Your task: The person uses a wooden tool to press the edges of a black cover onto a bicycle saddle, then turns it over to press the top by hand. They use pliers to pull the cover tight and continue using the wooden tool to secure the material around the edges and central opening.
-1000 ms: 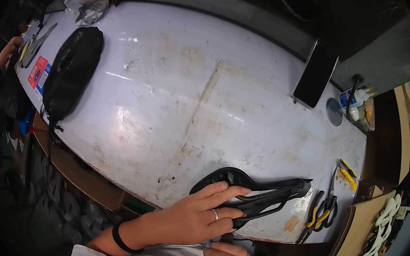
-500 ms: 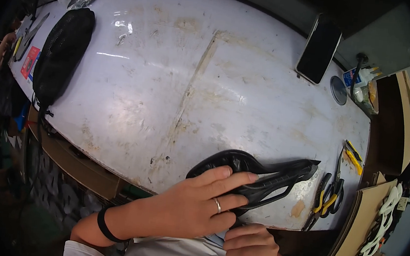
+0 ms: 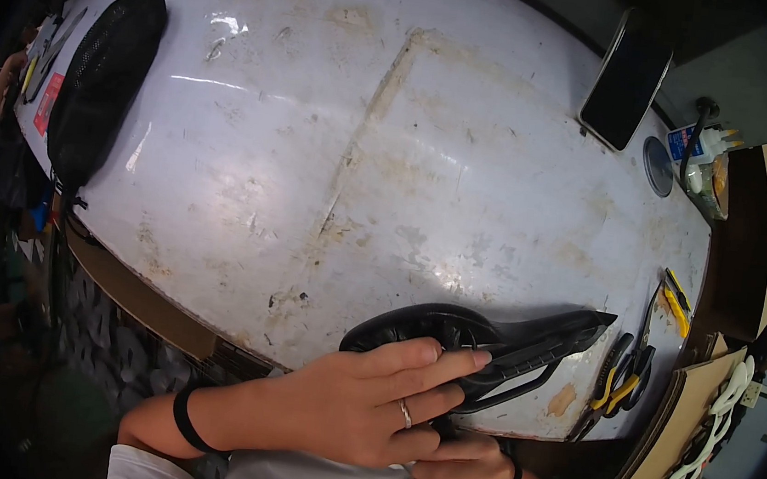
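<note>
A black bicycle saddle point(image 3: 534, 351) is tilted over the near edge of the table, its rail side partly showing and its narrow end to the right. My left hand point(image 3: 387, 392), with a ring and a black wristband, lies across the saddle, its fingers closed over the middle and near side. Right below it, my right hand point(image 3: 464, 478) is curled against the left hand's lower fingers. What the right fingers hold, if anything, is hidden from this view.
At the right lie black-and-yellow pliers point(image 3: 624, 383) and a yellow cutter point(image 3: 675, 305). A phone point(image 3: 627, 83) leans at the back right by a round dark disc point(image 3: 657, 166) and a glue bottle point(image 3: 708, 144). A black mesh pouch point(image 3: 108, 84) lies left. Cardboard point(image 3: 664, 442) stands near right.
My right hand has come up closer beneath the left hand. The left hand keeps its grip on the saddle, and both sit slightly lower in view as the head view has shifted.
</note>
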Action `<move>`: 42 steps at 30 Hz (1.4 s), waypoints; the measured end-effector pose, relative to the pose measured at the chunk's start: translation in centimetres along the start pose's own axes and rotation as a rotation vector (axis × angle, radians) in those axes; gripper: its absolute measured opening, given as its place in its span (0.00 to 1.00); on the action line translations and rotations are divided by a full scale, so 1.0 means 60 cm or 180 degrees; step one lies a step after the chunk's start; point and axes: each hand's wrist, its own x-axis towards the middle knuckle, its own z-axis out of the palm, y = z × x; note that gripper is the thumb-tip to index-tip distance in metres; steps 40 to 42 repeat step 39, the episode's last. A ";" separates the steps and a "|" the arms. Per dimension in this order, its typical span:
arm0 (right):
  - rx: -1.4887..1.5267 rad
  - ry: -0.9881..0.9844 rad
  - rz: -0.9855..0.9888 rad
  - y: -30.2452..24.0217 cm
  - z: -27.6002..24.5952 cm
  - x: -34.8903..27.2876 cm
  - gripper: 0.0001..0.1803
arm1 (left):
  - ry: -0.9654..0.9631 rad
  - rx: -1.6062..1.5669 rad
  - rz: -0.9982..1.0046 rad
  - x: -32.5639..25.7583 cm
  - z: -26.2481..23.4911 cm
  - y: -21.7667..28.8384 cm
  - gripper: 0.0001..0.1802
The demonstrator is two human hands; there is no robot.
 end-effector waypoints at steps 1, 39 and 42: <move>0.0401 0.0213 0.0366 -0.006 -0.014 0.007 0.13 | 0.0003 -0.0024 0.0004 0.002 -0.003 0.001 0.12; 0.0514 -0.0124 0.0514 -0.002 -0.034 -0.007 0.10 | -0.0075 0.0138 0.0165 -0.006 -0.007 -0.003 0.12; 0.0514 -0.0124 0.0514 -0.002 -0.034 -0.007 0.10 | -0.0075 0.0138 0.0165 -0.006 -0.007 -0.003 0.12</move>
